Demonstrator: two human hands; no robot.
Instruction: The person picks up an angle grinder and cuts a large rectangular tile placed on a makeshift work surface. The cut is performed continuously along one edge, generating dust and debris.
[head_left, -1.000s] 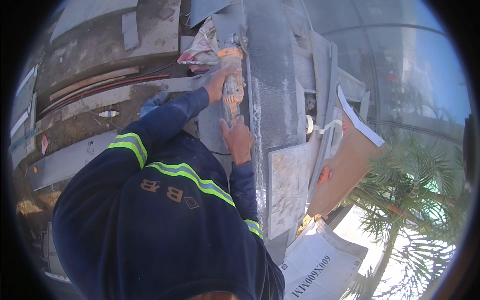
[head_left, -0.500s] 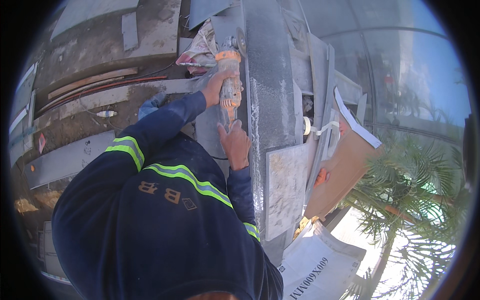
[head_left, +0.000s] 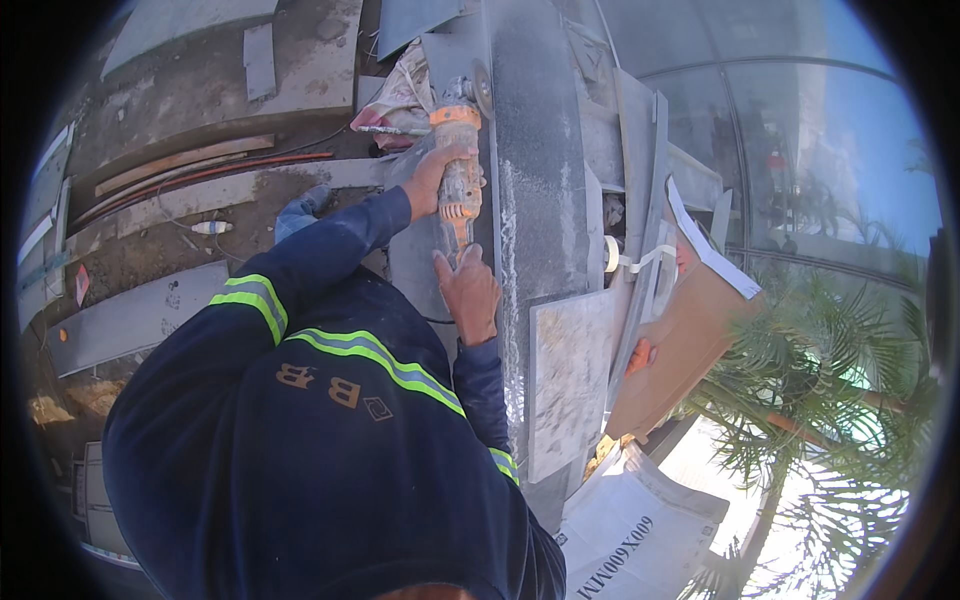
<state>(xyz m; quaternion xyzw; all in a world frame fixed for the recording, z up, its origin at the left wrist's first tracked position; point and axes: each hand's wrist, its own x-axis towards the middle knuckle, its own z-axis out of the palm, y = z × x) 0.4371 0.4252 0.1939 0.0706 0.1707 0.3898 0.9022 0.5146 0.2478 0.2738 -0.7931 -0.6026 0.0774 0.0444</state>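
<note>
An orange, dust-covered angle grinder [head_left: 460, 185] is in both my hands, its head pointing away from me. My left hand [head_left: 430, 180] is closed around the front of its body. My right hand [head_left: 471, 297] grips the narrow rear end, partly covering it. The grinder's disc [head_left: 483, 88] stands on edge beside the left edge of a long dark grey stone slab [head_left: 540, 170]; whether it touches the stone I cannot tell. White dust runs along that edge of the slab.
A mottled pale tile [head_left: 568, 385] lies on the slab's near right part. Right of it are a cardboard sheet [head_left: 672, 345], a roll of white tape [head_left: 611, 254] and palm leaves [head_left: 800, 370]. Leftward lie planks [head_left: 185, 165], a cable connector [head_left: 212, 228] and a crumpled sack [head_left: 403, 95].
The grinder and both my hands have shifted very slightly toward me along the slab's edge. My hold on it looks the same.
</note>
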